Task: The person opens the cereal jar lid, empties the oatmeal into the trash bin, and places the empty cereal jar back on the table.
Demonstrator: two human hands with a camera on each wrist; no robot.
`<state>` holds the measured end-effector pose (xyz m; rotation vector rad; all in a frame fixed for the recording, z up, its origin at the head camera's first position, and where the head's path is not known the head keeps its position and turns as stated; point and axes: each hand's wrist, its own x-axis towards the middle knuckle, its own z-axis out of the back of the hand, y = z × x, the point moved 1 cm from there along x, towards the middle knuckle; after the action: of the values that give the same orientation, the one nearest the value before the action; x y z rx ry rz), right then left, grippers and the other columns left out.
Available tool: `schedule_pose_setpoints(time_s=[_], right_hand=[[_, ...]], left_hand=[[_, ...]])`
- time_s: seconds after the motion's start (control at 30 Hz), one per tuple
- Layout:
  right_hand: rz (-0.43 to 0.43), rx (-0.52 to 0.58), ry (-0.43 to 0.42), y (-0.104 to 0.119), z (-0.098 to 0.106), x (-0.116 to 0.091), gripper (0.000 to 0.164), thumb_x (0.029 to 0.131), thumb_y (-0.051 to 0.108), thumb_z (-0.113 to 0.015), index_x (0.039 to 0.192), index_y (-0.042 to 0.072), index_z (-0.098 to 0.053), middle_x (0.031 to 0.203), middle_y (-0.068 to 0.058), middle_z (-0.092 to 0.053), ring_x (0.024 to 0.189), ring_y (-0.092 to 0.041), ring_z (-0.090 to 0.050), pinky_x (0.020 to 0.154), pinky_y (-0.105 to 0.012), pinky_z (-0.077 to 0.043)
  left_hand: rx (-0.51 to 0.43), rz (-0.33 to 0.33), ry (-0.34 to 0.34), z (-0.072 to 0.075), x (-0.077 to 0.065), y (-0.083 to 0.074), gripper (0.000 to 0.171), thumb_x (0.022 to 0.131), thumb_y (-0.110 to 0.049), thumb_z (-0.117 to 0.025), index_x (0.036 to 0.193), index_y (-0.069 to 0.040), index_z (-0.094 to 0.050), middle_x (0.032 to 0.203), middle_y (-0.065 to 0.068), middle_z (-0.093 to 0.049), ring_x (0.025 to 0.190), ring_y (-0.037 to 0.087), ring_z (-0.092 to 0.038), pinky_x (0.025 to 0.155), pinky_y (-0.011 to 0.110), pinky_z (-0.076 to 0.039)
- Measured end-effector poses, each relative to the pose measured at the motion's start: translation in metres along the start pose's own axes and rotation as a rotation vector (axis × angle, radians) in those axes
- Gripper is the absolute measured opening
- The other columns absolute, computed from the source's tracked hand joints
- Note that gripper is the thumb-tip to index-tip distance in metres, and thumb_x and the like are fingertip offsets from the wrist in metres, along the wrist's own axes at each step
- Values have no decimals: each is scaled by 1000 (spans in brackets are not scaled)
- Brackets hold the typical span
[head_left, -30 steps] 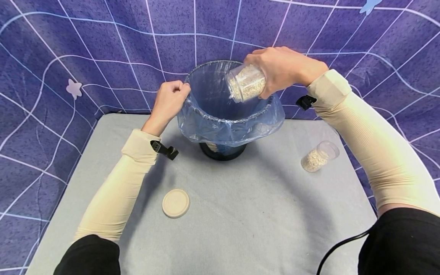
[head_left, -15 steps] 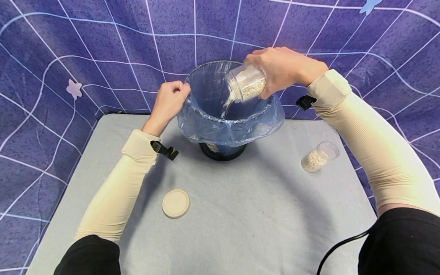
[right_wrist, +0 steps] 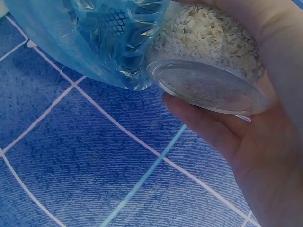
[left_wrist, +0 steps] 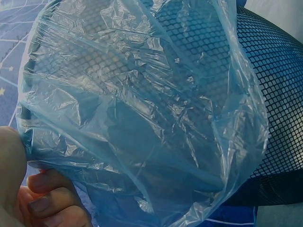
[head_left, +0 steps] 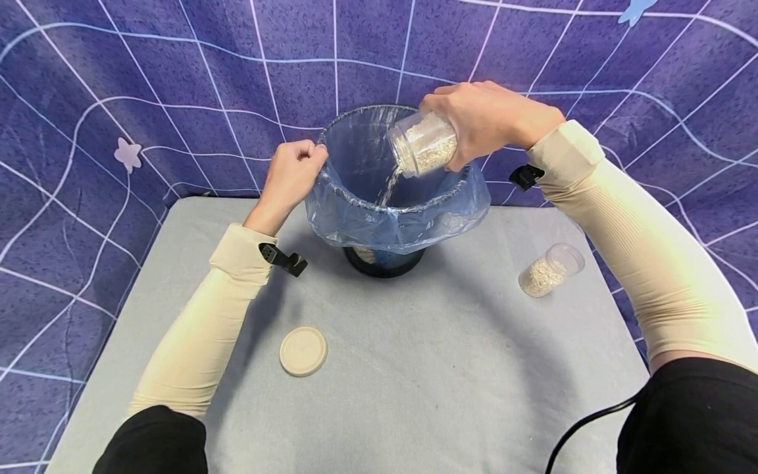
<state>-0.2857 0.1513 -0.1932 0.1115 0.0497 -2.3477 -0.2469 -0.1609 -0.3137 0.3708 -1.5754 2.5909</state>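
My right hand grips a clear jar of pale flakes that look like oats, tilted mouth-down over a waste bin. A thin stream of flakes falls from its mouth into the bin. Seen in the right wrist view, the jar's base faces the camera, flakes heaped behind it. My left hand pinches the left side of the bin's rim, where a blue plastic bag is folded over. Left wrist view: thumb and curled fingers hold the rim and bag. The bin's bottom inside is hidden.
A second clear jar, partly filled with flakes, lies or leans at the table's right. A round cream lid lies flat at left of centre. Behind the grey tabletop hangs a purple gridded cloth. A black cable runs at lower right.
One second ago only a few flakes hung at the jar's mouth; by half a second ago a stream was falling, and it continues now, slightly thinner. Both hands have barely moved.
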Motion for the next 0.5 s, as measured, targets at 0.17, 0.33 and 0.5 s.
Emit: schedule_pose_setpoints(time_s=[0.17, 0.33, 0.5], right_hand=[[-4, -8, 4, 0, 1, 0, 91, 68, 29, -96, 147, 12, -54, 132, -11, -64, 103, -39, -67, 93, -64, -51], [-3, -7, 3, 0, 1, 0, 91, 68, 28, -96, 147, 12, -54, 133, -11, -64, 103, -40, -67, 93, -65, -51], [0, -1, 1, 0, 0, 0, 90, 67, 27, -96, 146, 13, -55, 132, -10, -64, 102, -39, -67, 91, -63, -52]], left_hand=[[0, -2, 0, 0, 0, 0, 41, 101, -30, -60, 63, -20, -46, 61, -12, -41, 69, 17, -43, 66, 31, -32], [-5, -7, -1, 0, 0, 1, 41, 101, -30, -59, 63, -20, -46, 60, -12, -40, 68, 16, -43, 66, 31, -31], [-11, -11, -5, 0, 0, 0, 41, 101, -29, -59, 63, -20, -46, 60, -13, -38, 67, 16, -41, 65, 31, -30]])
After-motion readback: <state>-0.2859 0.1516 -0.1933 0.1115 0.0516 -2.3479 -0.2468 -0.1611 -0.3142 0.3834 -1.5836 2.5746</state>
